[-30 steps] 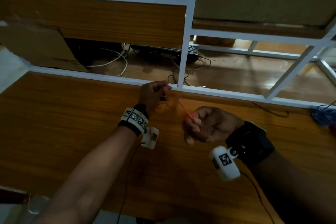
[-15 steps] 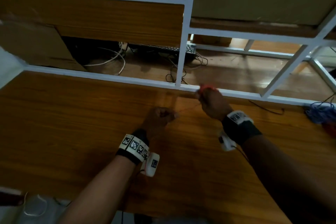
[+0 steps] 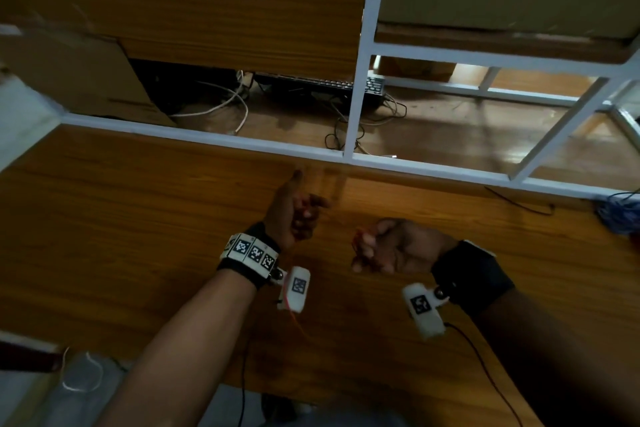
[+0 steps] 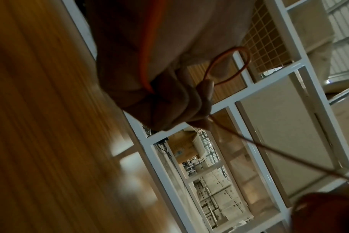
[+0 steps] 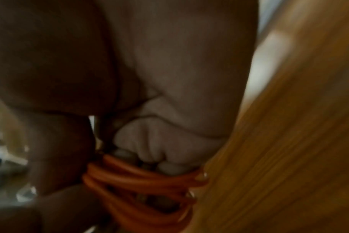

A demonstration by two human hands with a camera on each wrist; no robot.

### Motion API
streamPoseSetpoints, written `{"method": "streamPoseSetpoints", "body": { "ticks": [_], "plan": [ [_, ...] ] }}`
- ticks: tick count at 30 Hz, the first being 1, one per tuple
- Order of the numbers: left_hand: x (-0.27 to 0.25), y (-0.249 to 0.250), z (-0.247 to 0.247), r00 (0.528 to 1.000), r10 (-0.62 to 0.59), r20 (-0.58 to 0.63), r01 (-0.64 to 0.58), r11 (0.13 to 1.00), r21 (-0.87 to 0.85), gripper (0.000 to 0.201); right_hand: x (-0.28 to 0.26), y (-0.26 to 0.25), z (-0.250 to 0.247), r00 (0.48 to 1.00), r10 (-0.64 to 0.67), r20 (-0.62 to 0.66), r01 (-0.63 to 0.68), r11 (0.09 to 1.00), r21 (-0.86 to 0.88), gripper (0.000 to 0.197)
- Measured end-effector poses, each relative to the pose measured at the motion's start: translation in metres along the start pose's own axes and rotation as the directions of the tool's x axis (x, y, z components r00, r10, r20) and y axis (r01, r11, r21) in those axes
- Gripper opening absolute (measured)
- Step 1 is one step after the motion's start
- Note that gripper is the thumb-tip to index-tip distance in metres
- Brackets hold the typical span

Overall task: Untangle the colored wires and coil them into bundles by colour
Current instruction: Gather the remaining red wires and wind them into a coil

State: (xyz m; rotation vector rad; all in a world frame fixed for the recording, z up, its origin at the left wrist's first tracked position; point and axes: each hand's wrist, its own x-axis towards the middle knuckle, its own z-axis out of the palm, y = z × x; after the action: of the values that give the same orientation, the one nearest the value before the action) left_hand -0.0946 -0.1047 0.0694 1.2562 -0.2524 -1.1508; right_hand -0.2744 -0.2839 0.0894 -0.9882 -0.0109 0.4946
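wood desk [image 3: 138, 236] under both hands. left hand [image 3: 294, 215] pinches red wire [image 4: 227, 66]; right hand [image 3: 391, 246] curled on red coil [image 5: 141, 181], blue wires [image 3: 620, 215] far right. risk: slack grip, coil springs loose, re-tangles.

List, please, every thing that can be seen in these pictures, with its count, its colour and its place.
red wire: one, red-orange, held between both hands above the table; several turns lie round the right hand's fingers.
blue wire bundle: one, blue, at the far right edge of the table.
table: one, brown wood, under both hands.
frame: one, white metal bars, behind the table.
keyboard: one, black, on the lower surface behind the frame.
cables: several, white and black, beside the keyboard.
wrist cameras: two, white, one under each wrist.
left hand: one, pinches the red wire.
right hand: one, grips the coiled red wire.
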Motion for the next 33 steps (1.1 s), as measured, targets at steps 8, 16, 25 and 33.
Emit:
{"method": "streamPoseSetpoints", "body": {
  "ticks": [8,16,25,33],
  "plan": [
    [-0.01,-0.039,0.01,0.977,0.182,-0.109,-0.151,0.958,0.245,0.045,0.001,-0.031,0.004,0.782,-0.451,-0.431,0.623,0.543,0.563,0.025],
    [-0.023,-0.027,0.019,0.98,0.181,-0.082,-0.152,0.948,0.281,0.031,0.037,-0.025,-0.012,0.145,-0.71,-0.689,0.385,0.682,-0.622,0.031],
    [-0.035,0.016,0.013,0.969,0.248,0.005,-0.168,0.639,0.751,0.022,0.019,-0.021,0.011,0.86,-0.147,-0.489,-0.484,0.074,-0.872,0.043],
    [-0.02,0.061,0.027,0.903,0.419,0.098,-0.352,0.588,0.728,0.002,0.013,-0.039,0.014,0.982,0.1,-0.16,-0.174,0.81,-0.56,0.028]
  ]
}}
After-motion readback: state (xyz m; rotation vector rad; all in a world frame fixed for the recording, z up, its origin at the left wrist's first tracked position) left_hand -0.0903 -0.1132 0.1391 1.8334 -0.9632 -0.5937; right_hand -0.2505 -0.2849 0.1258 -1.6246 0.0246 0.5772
